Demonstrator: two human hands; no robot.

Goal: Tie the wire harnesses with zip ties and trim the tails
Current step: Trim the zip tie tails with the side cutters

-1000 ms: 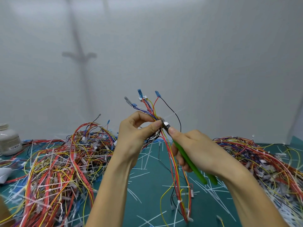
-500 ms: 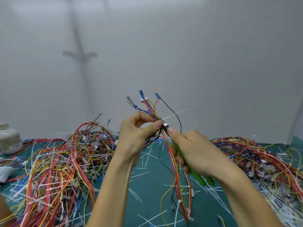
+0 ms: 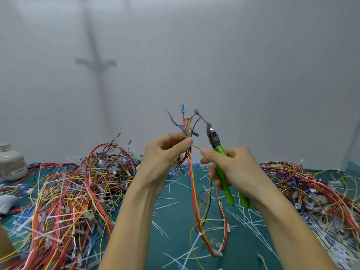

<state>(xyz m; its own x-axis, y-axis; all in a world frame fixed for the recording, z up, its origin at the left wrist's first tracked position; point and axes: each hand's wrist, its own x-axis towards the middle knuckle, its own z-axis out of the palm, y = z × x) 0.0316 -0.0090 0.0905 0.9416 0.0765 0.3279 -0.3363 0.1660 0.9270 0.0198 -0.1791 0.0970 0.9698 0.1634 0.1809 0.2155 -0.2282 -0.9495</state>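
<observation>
My left hand pinches the upper part of a red, yellow and black wire harness, between thumb and forefinger. The harness's blue connectors fan out above the hand and its long tail hangs down to the green mat. My right hand grips green-handled cutters, whose jaws point up, a short way right of the harness and clear of it. A white zip tie sits on the harness low down, its tail sticking out.
A big pile of wire harnesses lies on the left of the green mat, and another pile on the right. Cut white zip-tie tails litter the mat. A white jar stands at the far left, before a plain wall.
The cutters have pulled away from the harness, rightwards, with the jaws now tilted upright. The white zip-tie tail that stuck out at the jaws is gone.
</observation>
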